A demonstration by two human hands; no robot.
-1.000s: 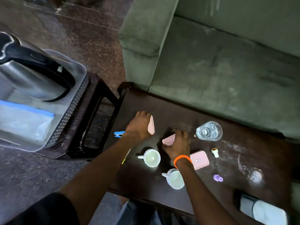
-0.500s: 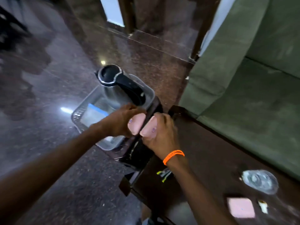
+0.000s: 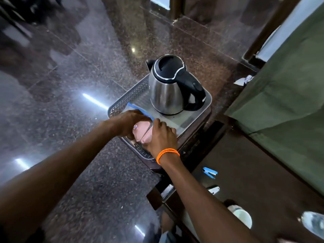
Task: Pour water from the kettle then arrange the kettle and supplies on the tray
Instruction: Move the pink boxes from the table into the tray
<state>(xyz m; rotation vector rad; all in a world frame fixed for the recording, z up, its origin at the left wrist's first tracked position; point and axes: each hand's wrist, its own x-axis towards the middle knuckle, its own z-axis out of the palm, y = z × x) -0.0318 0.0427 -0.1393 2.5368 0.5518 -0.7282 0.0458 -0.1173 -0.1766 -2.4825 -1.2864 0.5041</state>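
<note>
**Both hands hold pink packets over the tray**

At the far left we see only polished dark floor [image 3: 70, 102] with light streaks on it. Our left hand [image 3: 128, 124] reaches in from 8 o'clock and is closed around a pink packet [image 3: 139, 129] with a small printed label facing up. It sits over the near end of the tray [image 3: 122, 100], a grey one with a perforated wall, which rests on a dark stand [image 3: 196, 137].

Just right of it, our right hand [image 3: 162, 137], with an orange band [image 3: 167, 153] at the wrist, grips a second packet [image 3: 147, 138]. The two packets touch each other between the hands. A clear bag with a blue strip [image 3: 140, 111] lies in the tray under our fingers; whether the packets are going inside it we cannot tell, since the hands cover that spot.

At 12 o'clock from the hands, the kettle [image 3: 168, 92] stands upright in the far end of the tray, its lid closed and its black handle pointing to 3 o'clock.

Further right, on the dark table [image 3: 254, 172], lie a blue clip [image 3: 210, 172] and, at 5 o'clock near the frame edge, a white cup [image 3: 242, 215] and a blurred glass [image 3: 313, 223]. A green sofa [image 3: 289, 95] fills the right side.
</note>
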